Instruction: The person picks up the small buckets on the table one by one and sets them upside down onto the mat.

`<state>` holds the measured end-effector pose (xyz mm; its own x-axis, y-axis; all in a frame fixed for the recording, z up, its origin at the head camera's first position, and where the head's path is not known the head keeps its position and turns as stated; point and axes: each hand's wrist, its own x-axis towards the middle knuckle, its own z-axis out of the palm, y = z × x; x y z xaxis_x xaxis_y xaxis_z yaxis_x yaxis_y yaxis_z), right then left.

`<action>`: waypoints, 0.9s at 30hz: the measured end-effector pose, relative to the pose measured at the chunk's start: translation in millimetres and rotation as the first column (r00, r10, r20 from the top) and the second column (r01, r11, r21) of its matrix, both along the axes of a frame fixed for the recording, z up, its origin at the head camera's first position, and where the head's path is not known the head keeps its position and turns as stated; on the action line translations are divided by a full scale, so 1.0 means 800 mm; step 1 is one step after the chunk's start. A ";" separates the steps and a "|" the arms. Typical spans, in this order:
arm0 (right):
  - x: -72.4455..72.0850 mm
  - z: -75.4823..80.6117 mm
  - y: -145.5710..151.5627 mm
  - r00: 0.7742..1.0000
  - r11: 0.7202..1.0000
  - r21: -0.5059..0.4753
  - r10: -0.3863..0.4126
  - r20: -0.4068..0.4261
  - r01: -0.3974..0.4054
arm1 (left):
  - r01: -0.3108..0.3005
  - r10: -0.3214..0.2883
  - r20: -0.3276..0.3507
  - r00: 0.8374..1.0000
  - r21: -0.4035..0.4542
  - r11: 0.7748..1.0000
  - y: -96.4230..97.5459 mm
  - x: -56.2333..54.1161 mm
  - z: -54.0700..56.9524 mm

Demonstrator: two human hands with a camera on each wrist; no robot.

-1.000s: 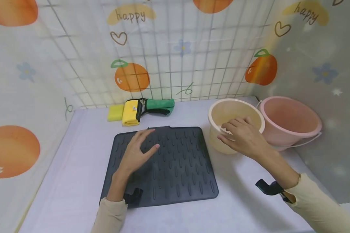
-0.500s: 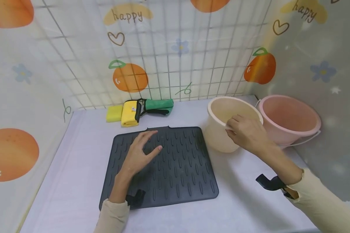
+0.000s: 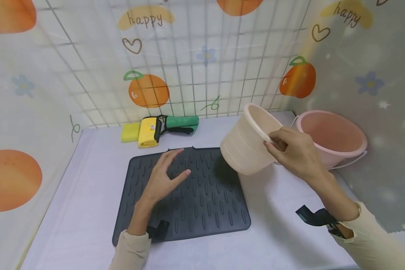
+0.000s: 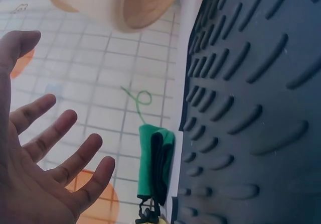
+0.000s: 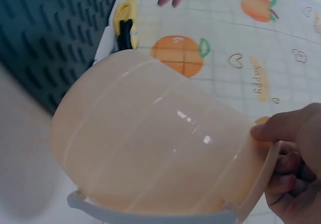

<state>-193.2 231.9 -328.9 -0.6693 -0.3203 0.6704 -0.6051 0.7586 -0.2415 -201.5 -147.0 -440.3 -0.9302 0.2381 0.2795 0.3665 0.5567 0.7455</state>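
Observation:
By its rim, my right hand (image 3: 295,152) pinches a cream bucket (image 3: 246,146), thumb outside and fingers inside. The bucket is tilted, its mouth toward the right and its base over the right edge of a dark ridged mat (image 3: 202,195). In the right wrist view the bucket's wall (image 5: 160,138) fills the middle, with a grey handle (image 5: 150,215) hanging below. My left hand (image 3: 160,180) hovers over the mat, fingers spread and holding nothing. The left wrist view shows the same spread fingers (image 4: 55,128) apart from the bucket.
A pink bucket (image 3: 330,131) with a white handle stands at the right beside the curtain. Along the back lie a yellow-green sponge (image 3: 130,132), a folded yellow cloth (image 3: 148,132) and a green roll-like item with black trim (image 3: 181,122). A patterned curtain over a wire grid (image 3: 202,67) encloses the table.
The right hand has gripped the cream bucket's rim, lifted it off the table and tilted it, moving it left over the mat's edge. The left hand has stayed nearly still.

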 end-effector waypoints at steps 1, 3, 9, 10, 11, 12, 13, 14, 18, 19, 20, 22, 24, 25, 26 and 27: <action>0.002 0.001 -0.001 1.000 1.000 -0.024 -0.004 0.012 0.005 | 0.005 -0.005 -0.002 1.000 0.007 1.000 0.002 0.000 0.001; 0.006 0.002 -0.004 0.999 0.997 -0.070 -0.012 0.032 0.014 | 0.021 -0.020 -0.004 1.000 0.019 1.000 0.005 -0.001 0.002; 0.011 0.002 -0.016 0.999 0.985 -0.173 -0.002 0.041 0.009 | 0.057 -0.055 -0.028 0.998 0.054 0.997 0.015 -0.003 0.005; 0.011 0.001 -0.018 0.999 0.982 -0.190 -0.002 0.040 0.009 | 0.061 -0.059 -0.035 0.998 0.061 0.996 0.017 -0.003 0.005; 0.012 0.000 -0.020 0.999 0.977 -0.212 -0.001 0.041 0.010 | 0.068 -0.065 -0.040 0.997 0.071 0.995 0.019 -0.003 0.005; 0.013 -0.001 -0.022 0.999 0.972 -0.234 0.000 0.043 0.010 | 0.077 -0.074 -0.045 0.996 0.082 0.994 0.021 -0.003 0.005; 0.014 -0.003 -0.025 0.999 0.966 -0.259 0.002 0.048 0.010 | 0.085 -0.081 -0.050 0.995 0.095 0.992 0.023 -0.003 0.005; 0.015 -0.004 -0.028 0.999 0.958 -0.285 0.005 0.054 0.011 | 0.097 -0.091 -0.054 0.994 0.109 0.989 0.025 -0.003 0.005; 0.018 -0.008 -0.040 0.994 0.903 -0.429 0.066 0.092 -0.020 | 0.139 -0.132 -0.049 0.990 0.199 0.970 0.034 -0.003 0.007; 0.018 -0.009 -0.043 0.991 0.889 -0.457 0.081 0.104 -0.025 | 0.148 -0.143 -0.038 0.989 0.228 0.962 0.036 -0.003 0.007; 0.021 -0.007 -0.047 0.989 0.874 -0.485 0.101 0.112 -0.035 | 0.155 -0.154 -0.026 0.988 0.257 0.954 0.039 -0.003 0.008; 0.022 -0.008 -0.052 0.982 0.848 -0.528 0.135 0.130 -0.047 | 0.170 -0.173 -0.017 0.985 0.304 0.937 0.043 -0.002 0.009; 0.023 -0.011 -0.057 0.975 0.830 -0.556 0.159 0.154 -0.047 | 0.188 -0.190 -0.026 0.981 0.344 0.920 0.047 -0.003 0.007; 0.023 -0.012 -0.058 0.972 0.819 -0.572 0.165 0.166 -0.042 | 0.191 -0.191 -0.035 0.981 0.362 0.913 0.049 -0.003 0.006; 0.023 -0.013 -0.060 0.969 0.804 -0.593 0.175 0.173 -0.039 | 0.200 -0.196 -0.050 0.979 0.374 0.906 0.050 -0.003 0.004; 0.021 -0.017 -0.060 0.967 0.790 -0.613 0.179 0.184 -0.030 | 0.212 -0.202 -0.067 0.977 0.388 0.897 0.052 -0.004 0.003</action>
